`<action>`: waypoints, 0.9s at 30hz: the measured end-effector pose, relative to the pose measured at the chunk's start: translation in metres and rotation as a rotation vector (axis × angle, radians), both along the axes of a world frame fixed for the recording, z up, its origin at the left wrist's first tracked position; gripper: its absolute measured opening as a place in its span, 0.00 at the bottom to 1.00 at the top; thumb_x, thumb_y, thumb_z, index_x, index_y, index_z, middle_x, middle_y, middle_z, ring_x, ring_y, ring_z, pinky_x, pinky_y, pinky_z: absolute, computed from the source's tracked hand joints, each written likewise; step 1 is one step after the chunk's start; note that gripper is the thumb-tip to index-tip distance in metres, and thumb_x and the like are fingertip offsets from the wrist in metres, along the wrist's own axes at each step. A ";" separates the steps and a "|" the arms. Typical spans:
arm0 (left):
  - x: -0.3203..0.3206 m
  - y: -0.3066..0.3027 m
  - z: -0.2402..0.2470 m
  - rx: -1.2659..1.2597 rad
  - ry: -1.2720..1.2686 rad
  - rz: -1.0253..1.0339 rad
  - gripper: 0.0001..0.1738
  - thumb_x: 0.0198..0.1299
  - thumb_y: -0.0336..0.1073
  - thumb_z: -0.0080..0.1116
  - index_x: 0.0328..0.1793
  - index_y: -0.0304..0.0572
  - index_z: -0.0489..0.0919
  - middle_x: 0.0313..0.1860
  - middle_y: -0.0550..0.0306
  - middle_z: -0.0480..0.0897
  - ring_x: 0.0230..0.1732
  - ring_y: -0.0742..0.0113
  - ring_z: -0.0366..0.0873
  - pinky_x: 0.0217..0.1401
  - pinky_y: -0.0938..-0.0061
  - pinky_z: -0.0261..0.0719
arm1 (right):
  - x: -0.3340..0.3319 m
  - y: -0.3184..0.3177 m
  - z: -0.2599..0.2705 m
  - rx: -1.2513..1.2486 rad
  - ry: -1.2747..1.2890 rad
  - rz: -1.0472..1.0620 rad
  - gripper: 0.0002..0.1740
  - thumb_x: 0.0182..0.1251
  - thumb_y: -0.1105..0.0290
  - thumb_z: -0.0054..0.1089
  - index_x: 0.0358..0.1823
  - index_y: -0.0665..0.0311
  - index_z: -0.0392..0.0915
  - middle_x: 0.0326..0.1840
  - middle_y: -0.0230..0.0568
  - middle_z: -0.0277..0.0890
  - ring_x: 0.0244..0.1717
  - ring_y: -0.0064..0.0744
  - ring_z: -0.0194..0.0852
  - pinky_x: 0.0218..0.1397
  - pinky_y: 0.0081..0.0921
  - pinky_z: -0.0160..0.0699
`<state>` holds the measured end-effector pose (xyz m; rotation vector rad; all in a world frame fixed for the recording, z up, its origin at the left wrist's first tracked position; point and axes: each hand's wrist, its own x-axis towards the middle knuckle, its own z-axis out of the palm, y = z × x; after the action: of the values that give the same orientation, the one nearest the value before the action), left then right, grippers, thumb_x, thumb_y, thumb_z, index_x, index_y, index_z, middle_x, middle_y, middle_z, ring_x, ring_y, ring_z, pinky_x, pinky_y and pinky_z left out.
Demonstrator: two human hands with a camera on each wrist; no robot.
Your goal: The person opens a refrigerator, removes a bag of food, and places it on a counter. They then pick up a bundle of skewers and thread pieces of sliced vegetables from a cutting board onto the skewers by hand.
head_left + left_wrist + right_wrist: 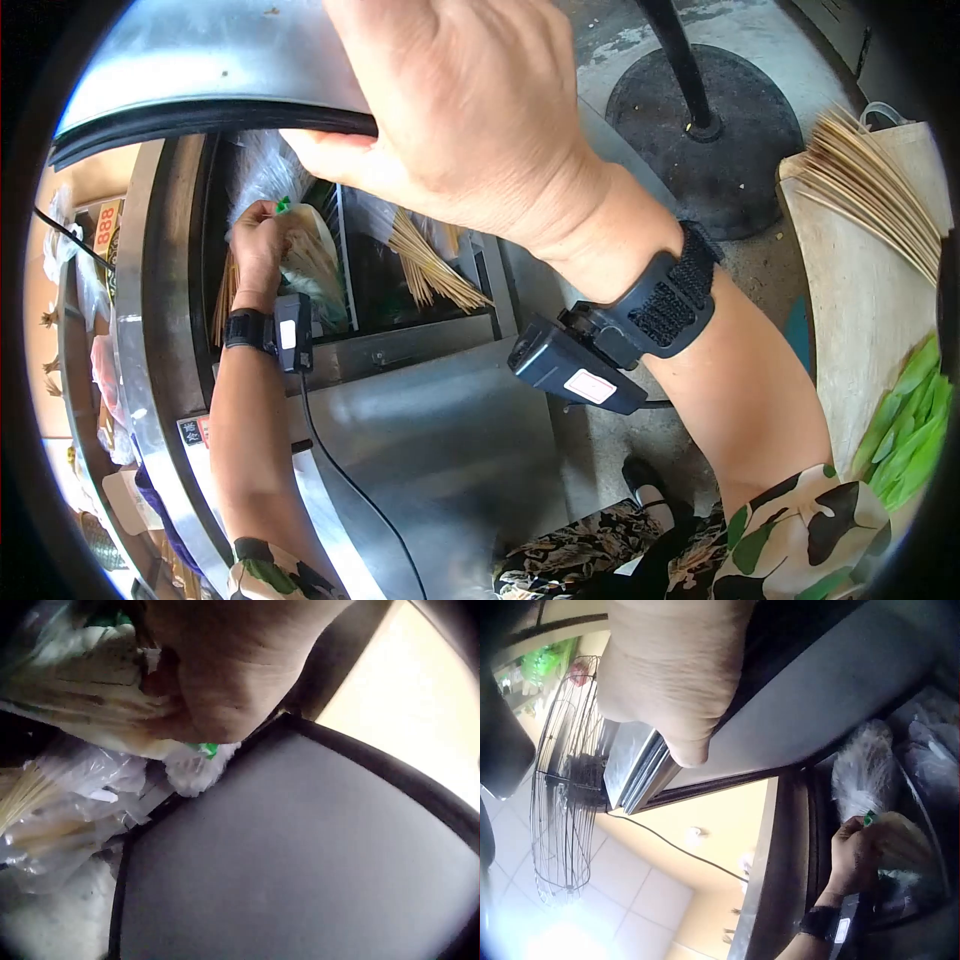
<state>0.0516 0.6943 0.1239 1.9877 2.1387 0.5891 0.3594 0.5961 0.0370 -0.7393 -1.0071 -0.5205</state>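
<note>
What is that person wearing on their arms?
The left wrist strap and right wrist strap are black, each with a black camera box bearing a white label. A thin black cable runs from the left box. The left sleeve and right sleeve are camouflage: green, white, black, brown.

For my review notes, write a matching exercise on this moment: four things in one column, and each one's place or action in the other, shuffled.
Things:
1. right hand
2. left hand
3. loose skewers
4. green vegetables

Place or action:
A. lying at the near end of the wooden board
B. grips a bag inside the steel cabinet
C. holds the raised lid by its edge
D. fanned out at the board's far end

Pairs: 1-C, 2-B, 3-D, 4-A
</note>
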 end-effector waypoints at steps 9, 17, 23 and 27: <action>0.062 -0.064 -0.039 -0.078 0.687 -0.478 0.08 0.45 0.32 0.64 0.25 0.42 0.75 0.18 0.54 0.77 0.23 0.64 0.78 0.29 0.71 0.74 | -0.002 -0.009 0.003 0.035 0.033 0.078 0.45 0.31 0.73 0.70 0.56 0.75 0.59 0.35 0.48 0.66 0.35 0.44 0.67 0.39 0.32 0.71; -0.006 -0.004 -0.002 -0.426 0.122 -0.074 0.26 0.51 0.40 0.63 0.53 0.32 0.71 0.40 0.53 0.80 0.41 0.67 0.77 0.45 0.77 0.73 | 0.000 0.003 0.000 0.043 0.035 0.112 0.44 0.32 0.74 0.70 0.56 0.76 0.59 0.37 0.50 0.67 0.37 0.44 0.69 0.40 0.30 0.72; -0.069 0.021 0.009 -0.103 0.170 0.005 0.15 0.51 0.29 0.56 0.46 0.30 0.76 0.32 0.51 0.83 0.26 0.69 0.80 0.27 0.77 0.77 | -0.001 0.012 -0.005 0.022 -0.002 -0.044 0.44 0.34 0.73 0.70 0.56 0.79 0.59 0.38 0.50 0.70 0.37 0.39 0.72 0.39 0.26 0.75; -0.035 0.009 -0.007 0.000 0.486 -0.113 0.15 0.53 0.38 0.56 0.45 0.37 0.79 0.41 0.50 0.82 0.44 0.61 0.80 0.48 0.71 0.75 | 0.005 -0.002 0.000 0.047 0.026 0.101 0.43 0.35 0.72 0.70 0.56 0.77 0.59 0.39 0.49 0.71 0.37 0.38 0.72 0.39 0.26 0.75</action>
<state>0.0162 0.7035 0.1168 2.4282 2.2419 0.0888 0.3645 0.5945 0.0369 -0.6481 -0.9991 -0.4441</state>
